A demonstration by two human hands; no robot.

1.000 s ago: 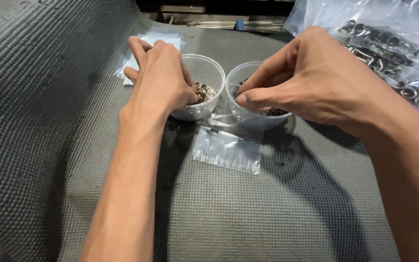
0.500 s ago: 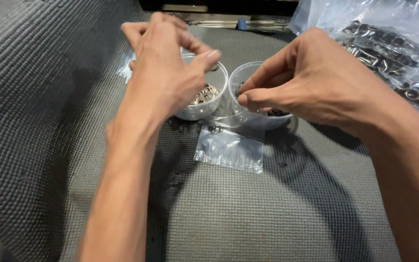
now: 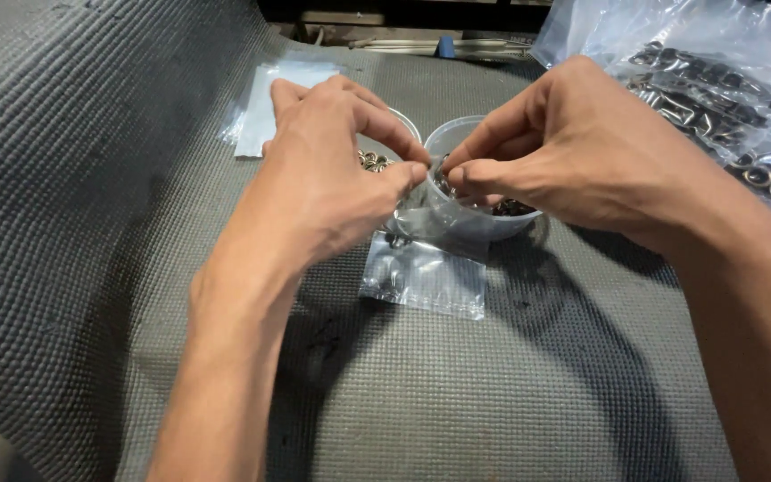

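My left hand (image 3: pixel 332 187) and my right hand (image 3: pixel 573 161) meet fingertip to fingertip over two clear plastic cups. Both pinch the top edge of a small clear plastic bag (image 3: pixel 421 272), whose lower part rests on the grey mat. The left cup (image 3: pixel 369 161) holds small brass-coloured rings and is mostly hidden behind my left hand. The right cup (image 3: pixel 493 219) holds small dark parts and sits under my right fingers. Whether anything is in the bag cannot be made out.
A stack of small clear bags (image 3: pixel 265 98) lies at the back left of the ribbed grey mat (image 3: pixel 493 402). A large clear bag of metal rings (image 3: pixel 716 80) fills the back right. The mat curls up at the left.
My left hand has left the left cup and moved right to meet my right fingertips. The small bag's top edge is now raised between both hands.
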